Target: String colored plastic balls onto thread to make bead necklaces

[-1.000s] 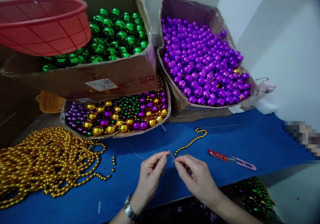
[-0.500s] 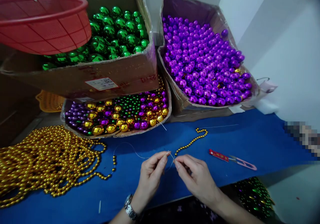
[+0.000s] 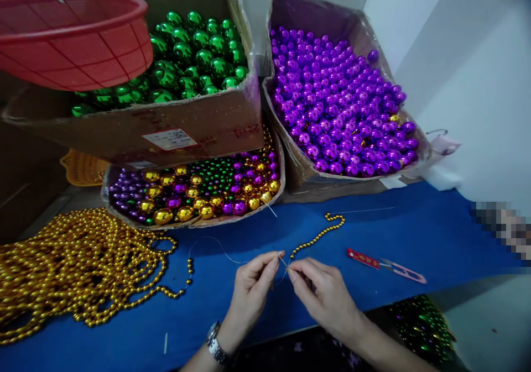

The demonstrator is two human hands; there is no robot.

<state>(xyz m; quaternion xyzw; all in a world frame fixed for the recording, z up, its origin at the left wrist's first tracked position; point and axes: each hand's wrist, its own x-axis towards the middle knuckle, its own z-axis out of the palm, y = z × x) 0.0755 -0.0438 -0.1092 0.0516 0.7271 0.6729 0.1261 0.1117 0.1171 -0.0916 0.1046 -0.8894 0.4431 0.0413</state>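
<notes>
My left hand (image 3: 254,286), with a metal watch at the wrist, pinches a thin pale thread (image 3: 282,260) between thumb and forefinger. Opposite it, my right hand (image 3: 326,292) is closed in a pinch on the thread too, where strands cross near the fingertips. A short strand of gold beads (image 3: 317,237) runs from just above my right fingertips up the blue cloth, its far end trailing thread. To the left, a loose thread (image 3: 219,243) curves toward a large heap of gold bead strings (image 3: 78,267). Thread snips (image 3: 402,271) with a red label lie right of my hands.
Cardboard boxes of green balls (image 3: 203,57), purple balls (image 3: 332,101) and mixed beads (image 3: 199,200) stand along the back. A red basket (image 3: 83,40) overhangs the upper left, with a yellow basket (image 3: 85,167) below. More bead strings (image 3: 423,328) sit below the table's right edge.
Both hands stay nearly in place, still pinching the thread. The fingertips and crossing strands have shifted very slightly; the beads and snips have not moved.
</notes>
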